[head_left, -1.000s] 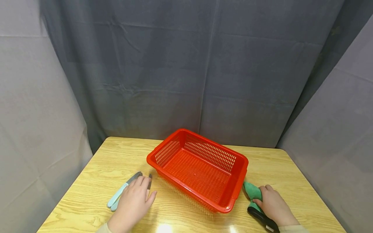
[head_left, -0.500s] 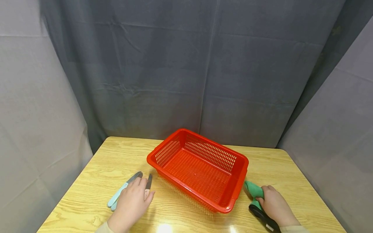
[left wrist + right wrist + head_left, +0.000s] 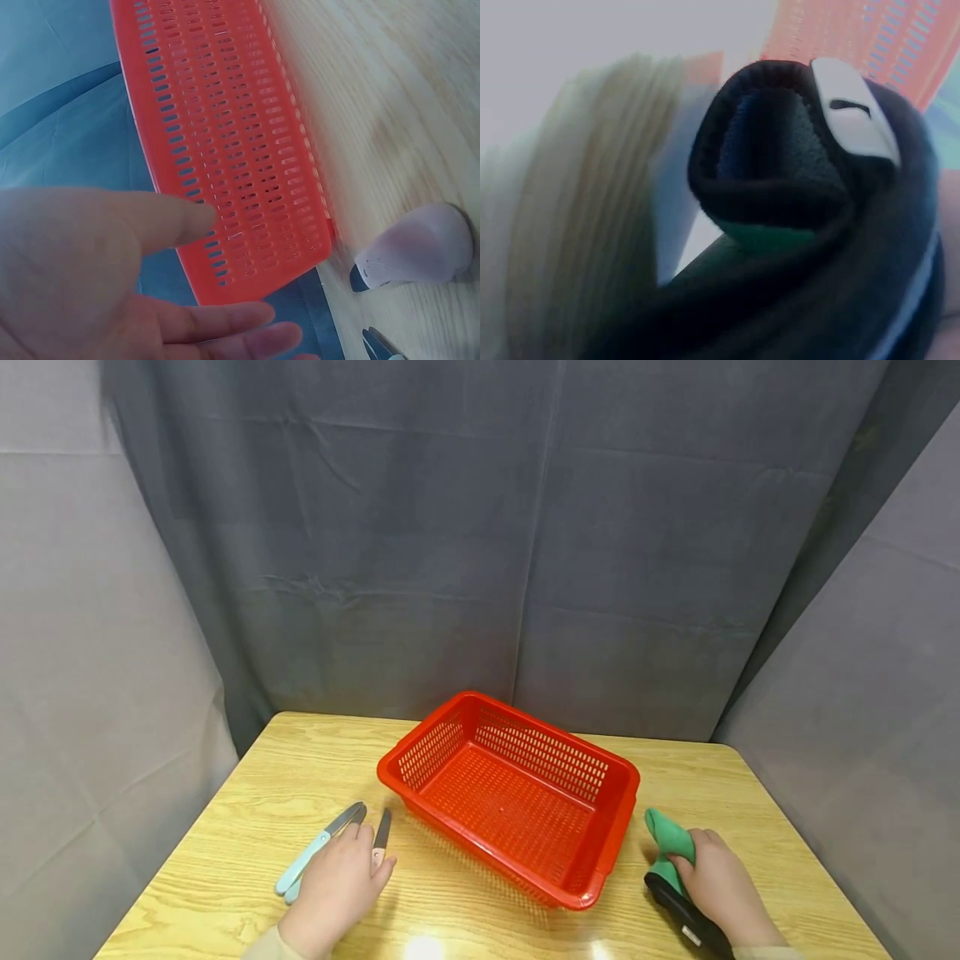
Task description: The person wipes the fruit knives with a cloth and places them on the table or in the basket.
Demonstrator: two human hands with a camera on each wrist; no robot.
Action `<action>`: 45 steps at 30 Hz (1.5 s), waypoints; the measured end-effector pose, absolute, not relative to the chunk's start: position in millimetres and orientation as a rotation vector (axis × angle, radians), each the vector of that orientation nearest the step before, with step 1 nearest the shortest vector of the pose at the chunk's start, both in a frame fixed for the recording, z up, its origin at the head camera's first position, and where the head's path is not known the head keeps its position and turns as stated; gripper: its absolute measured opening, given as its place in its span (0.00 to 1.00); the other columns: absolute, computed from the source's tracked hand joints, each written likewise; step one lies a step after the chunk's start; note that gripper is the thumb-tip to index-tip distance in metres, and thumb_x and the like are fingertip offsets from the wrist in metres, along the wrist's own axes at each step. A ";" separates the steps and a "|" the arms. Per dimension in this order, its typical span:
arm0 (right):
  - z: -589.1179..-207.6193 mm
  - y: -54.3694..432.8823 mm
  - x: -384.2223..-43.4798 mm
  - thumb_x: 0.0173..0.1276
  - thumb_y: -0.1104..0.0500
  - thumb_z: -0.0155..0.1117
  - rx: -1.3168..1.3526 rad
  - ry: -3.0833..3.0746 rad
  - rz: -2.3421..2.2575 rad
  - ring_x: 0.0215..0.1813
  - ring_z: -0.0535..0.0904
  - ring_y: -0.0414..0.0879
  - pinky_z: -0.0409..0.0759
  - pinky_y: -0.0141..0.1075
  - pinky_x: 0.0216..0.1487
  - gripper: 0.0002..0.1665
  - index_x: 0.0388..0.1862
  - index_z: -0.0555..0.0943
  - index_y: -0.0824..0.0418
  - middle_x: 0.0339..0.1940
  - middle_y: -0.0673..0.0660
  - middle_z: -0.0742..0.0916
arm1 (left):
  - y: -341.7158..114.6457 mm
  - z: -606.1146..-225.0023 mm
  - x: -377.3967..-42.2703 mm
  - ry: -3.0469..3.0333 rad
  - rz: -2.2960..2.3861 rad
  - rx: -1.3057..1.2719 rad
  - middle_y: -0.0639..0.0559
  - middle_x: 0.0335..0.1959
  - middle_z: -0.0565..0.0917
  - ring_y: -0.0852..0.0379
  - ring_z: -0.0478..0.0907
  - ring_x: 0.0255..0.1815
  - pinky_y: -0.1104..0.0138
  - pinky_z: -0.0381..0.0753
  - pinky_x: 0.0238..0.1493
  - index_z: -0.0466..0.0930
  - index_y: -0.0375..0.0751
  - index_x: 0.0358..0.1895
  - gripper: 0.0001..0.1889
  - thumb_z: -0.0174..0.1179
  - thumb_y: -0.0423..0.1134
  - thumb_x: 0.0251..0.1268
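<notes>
In the head view my left hand (image 3: 336, 878) hovers over several knives, its fingers loosely extended and holding nothing. A knife with a light blue handle (image 3: 303, 862) lies left of it, with a second blue handle (image 3: 292, 892) partly under it. By my thumb is a knife with a pale pink handle (image 3: 378, 855); the same pink handle (image 3: 424, 244) shows in the left wrist view. My right hand (image 3: 722, 887) grips a bunched green cloth item (image 3: 671, 839) with a black cuff (image 3: 686, 914). In the right wrist view the open cuff (image 3: 772, 187) carries a white tag (image 3: 851, 109).
A red perforated plastic basket (image 3: 480, 852) stands at an angle on the wooden table (image 3: 322, 760), between my hands. Grey curtains (image 3: 420, 568) hang behind the table, with paler cloth (image 3: 97, 693) at both sides.
My right hand has moved a little right with the green cloth item, away from the basket. My left hand has drawn back slightly, uncovering more of the pink-handled knife.
</notes>
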State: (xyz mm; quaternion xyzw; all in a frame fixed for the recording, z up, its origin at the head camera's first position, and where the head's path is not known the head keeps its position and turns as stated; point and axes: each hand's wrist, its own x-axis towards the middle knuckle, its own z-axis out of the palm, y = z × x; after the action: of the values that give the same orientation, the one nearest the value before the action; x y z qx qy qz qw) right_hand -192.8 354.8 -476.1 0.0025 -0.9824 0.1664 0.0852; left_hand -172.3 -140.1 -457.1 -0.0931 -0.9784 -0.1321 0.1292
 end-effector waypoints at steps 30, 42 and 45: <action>-456.5 342.8 -185.8 0.78 0.58 0.60 -0.175 -2.420 0.874 0.57 0.73 0.68 0.70 0.62 0.54 0.25 0.63 0.72 0.75 0.57 0.74 0.76 | -141.3 -471.8 -179.3 -3.104 -0.406 -0.193 0.47 0.25 0.78 0.49 0.80 0.28 0.55 0.79 0.25 0.79 0.32 0.33 0.23 0.74 0.51 0.59; -454.6 338.6 -183.8 0.76 0.59 0.62 -0.161 -2.377 0.875 0.57 0.74 0.66 0.70 0.60 0.54 0.24 0.63 0.73 0.73 0.56 0.72 0.77 | -138.3 -477.5 -184.6 -3.145 -0.310 -0.230 0.46 0.27 0.82 0.47 0.82 0.30 0.54 0.81 0.25 0.79 0.36 0.30 0.21 0.74 0.52 0.59; -455.0 338.4 -183.1 0.76 0.59 0.62 -0.157 -2.378 0.879 0.56 0.74 0.66 0.70 0.60 0.53 0.24 0.62 0.73 0.73 0.56 0.72 0.77 | -137.8 -477.1 -185.9 -3.154 -0.296 -0.236 0.46 0.26 0.81 0.48 0.82 0.29 0.54 0.81 0.26 0.78 0.38 0.27 0.20 0.73 0.51 0.60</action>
State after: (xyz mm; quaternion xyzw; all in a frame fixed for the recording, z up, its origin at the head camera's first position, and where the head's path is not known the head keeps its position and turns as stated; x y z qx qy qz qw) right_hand -183.1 338.4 -455.0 -0.0591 -0.8942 0.3305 0.2962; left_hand -185.9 -137.8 -477.1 -0.0742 -0.9927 -0.0931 -0.0177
